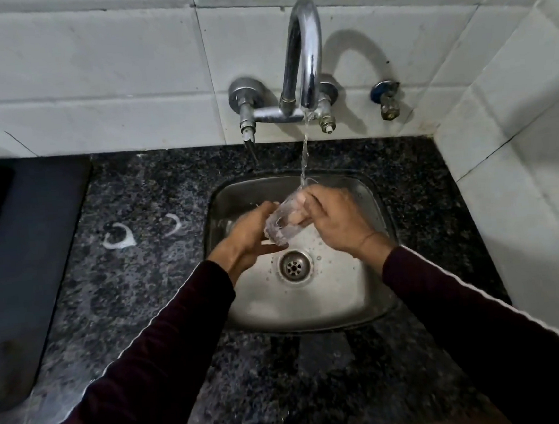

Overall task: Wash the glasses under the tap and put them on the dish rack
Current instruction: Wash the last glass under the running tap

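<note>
1. White wall tiles [93, 76] backed the scene, and a dark speckled tabletop [137, 290] ran beneath them.
2. Set into it we saw a steel sink [328, 295], with a chrome tap [305, 52] pouring a thin stream.
3. Our left hand [246, 237] cupped the base end of the glass [283, 216], fingers curled loosely round it.
4. Our right hand [336, 224] gripped the rim end, some fingers reaching inside the glass.
5. That glass lay tilted over the sink, its long axis running from lower left up to the right, mouth under the stream.
6. No dish rack was in view; we judged either hand equally near for carrying it off.
</note>
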